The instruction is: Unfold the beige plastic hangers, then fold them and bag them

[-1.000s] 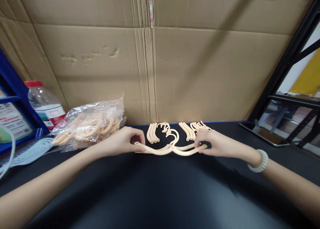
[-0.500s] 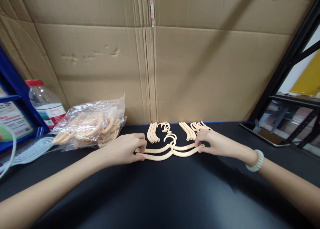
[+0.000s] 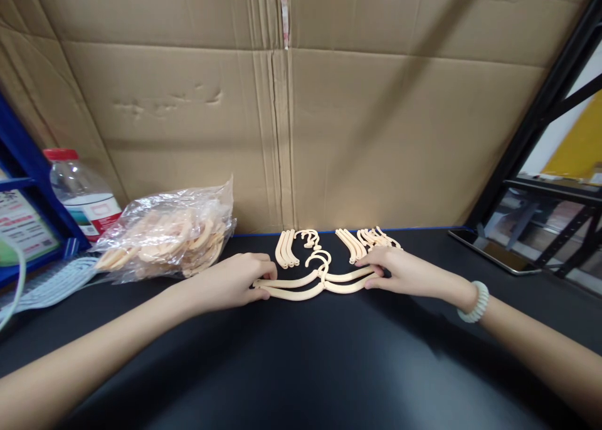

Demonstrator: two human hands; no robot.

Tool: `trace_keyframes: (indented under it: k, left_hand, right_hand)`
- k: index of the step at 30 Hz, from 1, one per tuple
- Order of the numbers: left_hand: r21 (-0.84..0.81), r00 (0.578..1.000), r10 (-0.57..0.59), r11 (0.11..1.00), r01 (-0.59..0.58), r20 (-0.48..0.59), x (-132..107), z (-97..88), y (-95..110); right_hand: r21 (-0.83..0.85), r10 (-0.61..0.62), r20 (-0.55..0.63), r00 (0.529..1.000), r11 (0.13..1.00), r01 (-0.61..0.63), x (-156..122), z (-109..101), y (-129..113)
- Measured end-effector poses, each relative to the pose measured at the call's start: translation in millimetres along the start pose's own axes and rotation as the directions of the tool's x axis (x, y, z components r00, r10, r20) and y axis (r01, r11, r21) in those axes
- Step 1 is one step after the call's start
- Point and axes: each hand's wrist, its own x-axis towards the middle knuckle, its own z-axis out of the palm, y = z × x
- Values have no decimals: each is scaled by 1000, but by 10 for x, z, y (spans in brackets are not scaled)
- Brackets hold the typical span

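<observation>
Two cream plastic clothes hangers lie one behind the other on the black table, their curved arms spread left and right and their hooks crossing in the middle: a near hanger (image 3: 296,296) and a far hanger (image 3: 288,284). My left hand (image 3: 243,278) pinches the left ends of both, thumb toward me. At the other side my right hand (image 3: 399,271) has its fingers closed around the right ends, which it mostly hides. Just behind the hangers are a row of loose hanger arms (image 3: 285,251), a few loose hooks (image 3: 308,237) and a second row of arms (image 3: 348,244).
A clear bag of hanger parts (image 3: 172,232) lies at the left beside a red-capped bottle (image 3: 87,195) and a light blue slatted object (image 3: 51,286). More small pieces (image 3: 376,235) sit behind my right hand. A dark flat device (image 3: 493,252) lies at right. Cardboard (image 3: 399,135) closes off the back.
My right hand has shifted slightly left and its fingers reach further over the hangers' right ends. My left hand stays on the left ends, nearly unmoved.
</observation>
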Motion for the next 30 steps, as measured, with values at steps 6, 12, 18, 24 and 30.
trace_keyframes:
  k: [6,12,18,24,30]
  left_hand:
    - [-6,999,41,999,-41,-31,20,25,-27]
    - [-4,998,54,999,-54,-33,38,40,-26]
    - [22,997,62,998,-62,-36,31,43,-38]
    - [29,998,59,998,-58,-36,30,40,-32]
    - [43,998,49,998,-48,-33,13,27,-6]
  right_hand:
    - [-55,31,0,1000,998,-31,-1,19,-32]
    - [-70,38,5,999,997,-38,-8,13,-31]
    - [-73,7,25,1000,997,-5,1,0,-27]
    - [-74,19,26,999,997,-17,5,-9,-49]
    - [-98,33,-1,999,995,-33,-7,-5,-90]
